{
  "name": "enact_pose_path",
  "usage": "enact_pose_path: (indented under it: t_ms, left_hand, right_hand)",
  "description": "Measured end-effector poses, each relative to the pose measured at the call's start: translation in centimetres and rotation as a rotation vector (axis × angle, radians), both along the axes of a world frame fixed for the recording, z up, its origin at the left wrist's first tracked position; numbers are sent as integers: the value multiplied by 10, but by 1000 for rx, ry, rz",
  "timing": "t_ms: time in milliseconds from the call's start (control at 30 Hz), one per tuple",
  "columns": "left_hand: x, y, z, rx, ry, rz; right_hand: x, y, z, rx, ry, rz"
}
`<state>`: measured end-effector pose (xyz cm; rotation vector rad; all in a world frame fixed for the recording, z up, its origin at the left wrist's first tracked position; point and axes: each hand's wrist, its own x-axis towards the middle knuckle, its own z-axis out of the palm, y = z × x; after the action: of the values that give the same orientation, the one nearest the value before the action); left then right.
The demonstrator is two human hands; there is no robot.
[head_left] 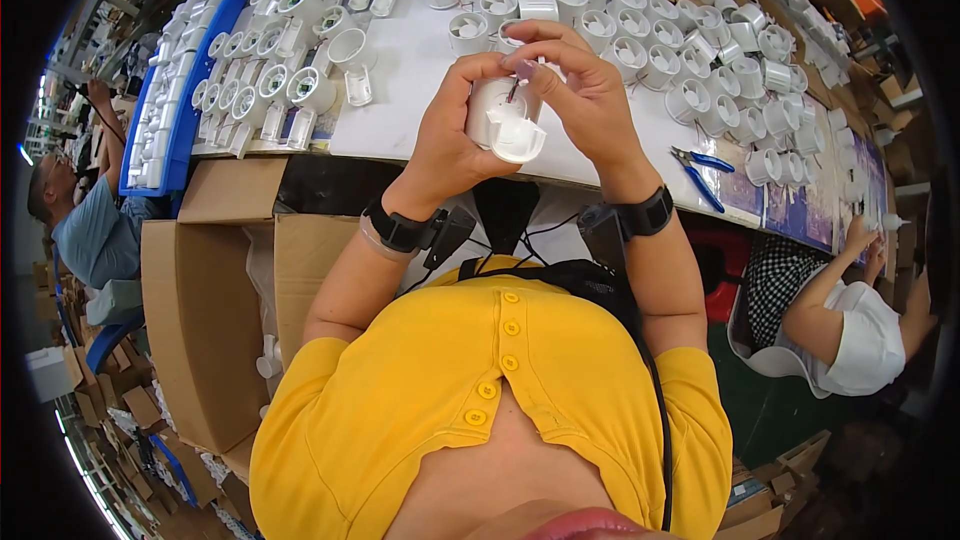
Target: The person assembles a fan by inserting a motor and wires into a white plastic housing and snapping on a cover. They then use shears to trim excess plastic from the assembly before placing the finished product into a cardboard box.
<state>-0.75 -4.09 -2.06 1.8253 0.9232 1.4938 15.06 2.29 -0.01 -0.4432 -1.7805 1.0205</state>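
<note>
Over the near part of the table, my left hand (452, 120) is wrapped round a white round plastic housing (515, 132) that has a cup-like part at its near end. Thin dark and red wires (512, 90) rise out of the housing. My right hand (592, 105) has its thumb and fingers pinched together at the top of these wires. Whatever else sits between those fingertips is hidden. Beyond my hands stand many white housings (629, 53) with fan-like blades inside.
At left, white cups (310, 88) with green boards stand near a blue tray (160, 130) of white parts. Blue-handled cutters (703, 175) lie on the table at right. An open cardboard box (200, 320) stands below left. People sit at left (95, 230) and right (850, 325).
</note>
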Motion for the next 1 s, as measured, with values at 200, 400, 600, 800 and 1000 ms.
enact_pose_path:
  t_ms: [200, 400, 600, 800, 1000]
  left_hand:
    - [-2, 0, -4, -33, 29, 50]
    - [-1, 5, -4, 48, -103, 17]
    - [-2, 8, 1, 97, -25, 26]
    - [12, -1, -4, 60, 79, 164]
    - [13, 2, -6, -321, 54, 144]
  right_hand:
    - [1, 8, 6, 13, -109, 3]
    - [-3, -1, -2, -200, 36, 198]
    - [-14, -5, -13, -122, 104, 251]
    - [-10, 4, -21, -90, -43, 204]
    - [-7, 12, -18, -288, -106, 226]
